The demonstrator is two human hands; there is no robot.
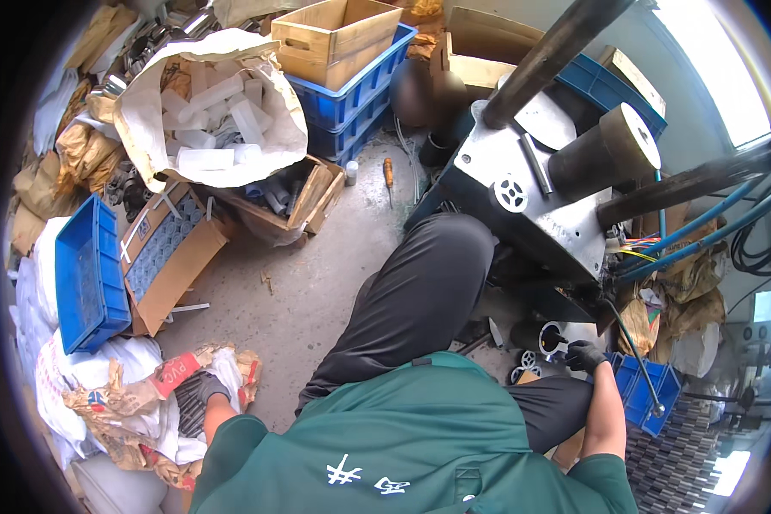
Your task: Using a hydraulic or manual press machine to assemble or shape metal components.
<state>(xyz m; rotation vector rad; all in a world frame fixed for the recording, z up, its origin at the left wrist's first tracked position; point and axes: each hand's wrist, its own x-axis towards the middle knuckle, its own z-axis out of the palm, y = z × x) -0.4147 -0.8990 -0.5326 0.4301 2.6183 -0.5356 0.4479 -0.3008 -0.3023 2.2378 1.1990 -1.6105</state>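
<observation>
My left hand, in a dark grey glove, reaches down at the left to an opened paper sack with white plastic lining. It touches a bunch of dark ribbed strips lying in the sack; its fingertips are hidden. On the right, my right hand, in a black glove, is closed beside a dark cylinder with a pale round end. Something small and dark shows between the hand and that end, too small to name. Spoked metal wheels lie just left of it, near my knee.
A heavy metal press with thick columns stands ahead right. A white sack of clear plastic pieces stands far left. Blue crates and a cardboard box flank the floor. An orange-handled screwdriver lies on the concrete. Another blue crate sits right.
</observation>
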